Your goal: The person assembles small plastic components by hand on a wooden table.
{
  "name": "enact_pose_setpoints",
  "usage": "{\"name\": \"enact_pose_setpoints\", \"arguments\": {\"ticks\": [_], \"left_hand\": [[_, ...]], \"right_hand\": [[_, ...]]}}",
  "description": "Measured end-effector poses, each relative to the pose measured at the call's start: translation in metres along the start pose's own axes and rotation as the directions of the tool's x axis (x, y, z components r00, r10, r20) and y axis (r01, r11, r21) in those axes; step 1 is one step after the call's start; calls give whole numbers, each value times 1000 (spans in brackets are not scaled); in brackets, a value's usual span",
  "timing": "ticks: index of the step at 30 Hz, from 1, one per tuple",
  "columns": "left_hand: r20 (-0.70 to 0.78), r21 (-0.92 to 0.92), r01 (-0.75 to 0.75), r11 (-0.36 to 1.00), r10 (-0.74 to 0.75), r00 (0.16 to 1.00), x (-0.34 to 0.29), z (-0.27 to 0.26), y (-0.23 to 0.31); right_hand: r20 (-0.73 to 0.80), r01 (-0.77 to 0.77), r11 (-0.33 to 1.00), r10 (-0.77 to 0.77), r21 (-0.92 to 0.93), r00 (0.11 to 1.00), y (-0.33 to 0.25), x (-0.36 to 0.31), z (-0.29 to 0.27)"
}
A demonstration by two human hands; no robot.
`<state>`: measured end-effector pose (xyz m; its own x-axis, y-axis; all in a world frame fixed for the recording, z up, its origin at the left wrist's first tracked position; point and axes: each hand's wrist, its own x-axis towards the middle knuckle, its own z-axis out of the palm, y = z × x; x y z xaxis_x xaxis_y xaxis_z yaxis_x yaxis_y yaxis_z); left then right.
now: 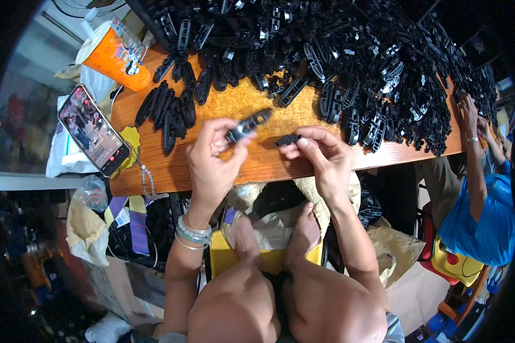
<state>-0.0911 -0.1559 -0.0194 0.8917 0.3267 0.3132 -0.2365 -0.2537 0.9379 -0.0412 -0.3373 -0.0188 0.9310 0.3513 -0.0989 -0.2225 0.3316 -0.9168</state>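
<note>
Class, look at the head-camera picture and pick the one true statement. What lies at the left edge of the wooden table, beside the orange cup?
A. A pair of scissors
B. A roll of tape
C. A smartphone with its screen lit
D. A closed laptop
C: a smartphone with a lit screen lies at the left edge of the wooden table, just below the orange cup; no scissors, tape or laptop show there.

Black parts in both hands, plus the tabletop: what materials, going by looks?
Long black part in the left hand: likely moulded plastic, semi-gloss; pale glints on its ribbed, slotted body.
Small black piece in the right hand: probably the same plastic; too small to tell the finish.
Tabletop: wood or wood-look laminate, orange-brown with visible grain and a mild sheen.
</note>
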Motion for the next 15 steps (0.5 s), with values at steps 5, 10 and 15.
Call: {"name": "enact_pose_setpoints", "arguments": {"ticks": [5, 10, 15], "left_hand": [[179, -204, 181, 962, -145, 973, -16, -2, 18], [303, -348, 282, 894, -178, 936, -18, -7, 21], [343, -412, 432, 803, -302, 889, -17, -7, 24]], "right_hand": [[48, 287, 948, -283, -136, 958, -2, -8, 6], [79, 385, 831, -388, -401, 918, -3, -11, 12], [197, 561, 487, -612, -669, 766, -4, -13, 14]]}}
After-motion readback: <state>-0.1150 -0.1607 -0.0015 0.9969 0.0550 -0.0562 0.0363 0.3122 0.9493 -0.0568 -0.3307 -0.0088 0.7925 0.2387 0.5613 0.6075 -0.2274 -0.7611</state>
